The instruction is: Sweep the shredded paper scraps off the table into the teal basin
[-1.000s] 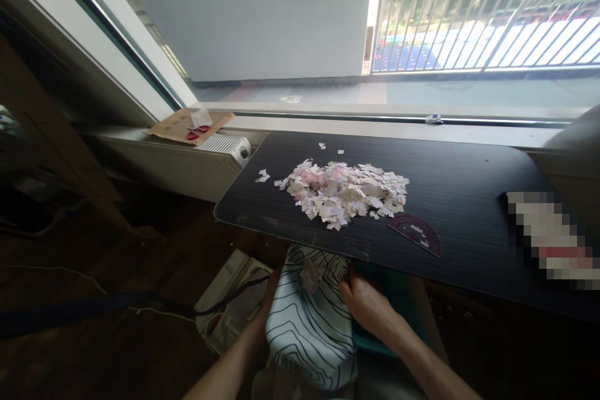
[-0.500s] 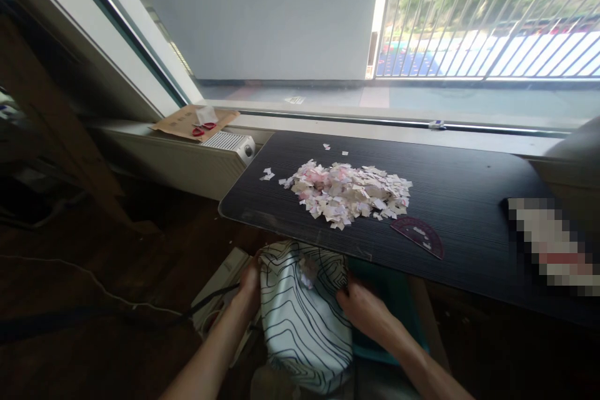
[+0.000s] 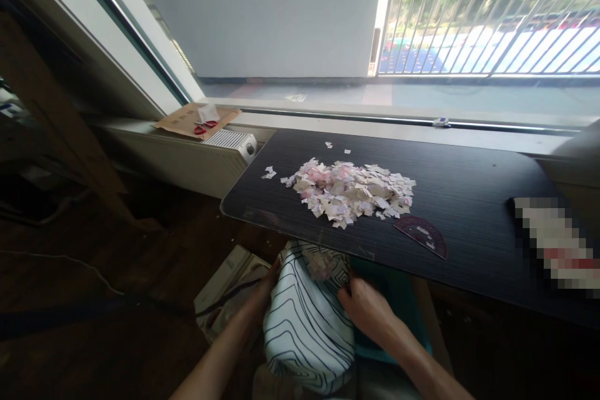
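Both hands flank a white cloth (image 3: 307, 331) patterned with black wavy lines, below the near edge of a dark table (image 3: 469, 184). At its right edge the right hand (image 3: 369, 303) pinches the fabric between curled fingers; the left hand (image 3: 270, 279) is against the opposite edge, its fingers hidden, so whether they grip cannot be told. Small paper scraps (image 3: 321, 264) lie in the fold near the cloth's top, close under the tabletop. Dark printing runs across a brown envelope (image 3: 180, 120) on the sill, too small to read; red-handled scissors (image 3: 205, 127) and a clear plastic piece (image 3: 207, 114) rest on it, beside a white radiator (image 3: 229, 142). Mosaic blocks cover whatever is written on the oblong item (image 3: 553, 240) at the table's right. Marks on the purple protractor (image 3: 415, 231) cannot be read either; paper bits lie on it, just beside a broad heap of torn paper (image 3: 351, 190). Partly behind the right forearm, a teal bin (image 3: 419, 328) sits beneath the table, whose edge overhangs the cloth's top.
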A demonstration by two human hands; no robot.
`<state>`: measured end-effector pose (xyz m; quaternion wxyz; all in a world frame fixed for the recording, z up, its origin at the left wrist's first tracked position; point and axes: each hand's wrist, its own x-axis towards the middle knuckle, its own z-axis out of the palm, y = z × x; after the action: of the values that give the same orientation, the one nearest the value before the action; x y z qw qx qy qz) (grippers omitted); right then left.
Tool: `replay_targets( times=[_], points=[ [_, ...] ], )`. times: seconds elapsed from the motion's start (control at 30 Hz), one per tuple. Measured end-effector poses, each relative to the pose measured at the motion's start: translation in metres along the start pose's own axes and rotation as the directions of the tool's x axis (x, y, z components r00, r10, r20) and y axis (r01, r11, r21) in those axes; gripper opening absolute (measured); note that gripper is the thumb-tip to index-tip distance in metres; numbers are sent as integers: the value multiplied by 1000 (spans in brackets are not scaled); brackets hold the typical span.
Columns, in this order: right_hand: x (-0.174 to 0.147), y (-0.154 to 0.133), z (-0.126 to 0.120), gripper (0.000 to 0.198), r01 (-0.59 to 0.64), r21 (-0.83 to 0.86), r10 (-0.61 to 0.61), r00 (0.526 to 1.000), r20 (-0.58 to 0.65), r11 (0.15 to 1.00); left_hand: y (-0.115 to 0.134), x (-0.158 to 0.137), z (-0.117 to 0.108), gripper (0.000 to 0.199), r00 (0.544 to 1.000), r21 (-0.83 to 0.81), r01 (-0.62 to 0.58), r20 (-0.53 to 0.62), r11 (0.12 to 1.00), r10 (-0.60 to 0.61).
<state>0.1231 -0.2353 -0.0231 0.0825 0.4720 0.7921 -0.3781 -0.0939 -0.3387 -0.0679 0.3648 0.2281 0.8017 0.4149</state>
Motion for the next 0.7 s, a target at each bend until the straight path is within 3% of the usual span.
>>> replay_targets(
  times=[0.13,0.2,0.23,0.27,0.3,0.33,0.43,0.53,0.63,0.7],
  points=[
    [-1,-2,0,21,-2,-22,2,1000,18,1000,34,-8,-17,23,952,128,-260,-132,957,277],
    [0,-2,2,22,10,-36,-9,1000,27,999,54,-21,-17,19,907,175,-391,-96,904,411],
    [0,-2,3,23,18,-44,-16,999,29,999,63,-28,-13,16,878,205,-468,-8,860,479],
    [0,-2,5,23,28,-52,-26,999,27,998,71,-34,-6,17,797,297,-604,212,740,565],
    [1,-2,6,23,38,-60,-37,999,23,997,76,-38,3,18,711,357,-701,420,618,564],
    [1,-3,8,24,47,-67,-46,999,15,997,80,-42,12,17,662,404,-744,553,532,506],
    [0,-3,10,24,63,-69,-63,998,-2,996,84,-43,31,14,657,422,-745,597,517,461],
    [-1,-2,7,24,43,-59,-44,999,-13,997,83,-37,25,8,689,371,-712,529,596,495],
    [-3,0,2,23,16,-33,-17,1000,-25,999,78,-25,9,19,810,317,-587,247,745,533],
    [-5,0,0,23,17,-26,-18,999,-32,1000,71,-15,5,26,891,250,-435,-18,865,454]
  ],
)
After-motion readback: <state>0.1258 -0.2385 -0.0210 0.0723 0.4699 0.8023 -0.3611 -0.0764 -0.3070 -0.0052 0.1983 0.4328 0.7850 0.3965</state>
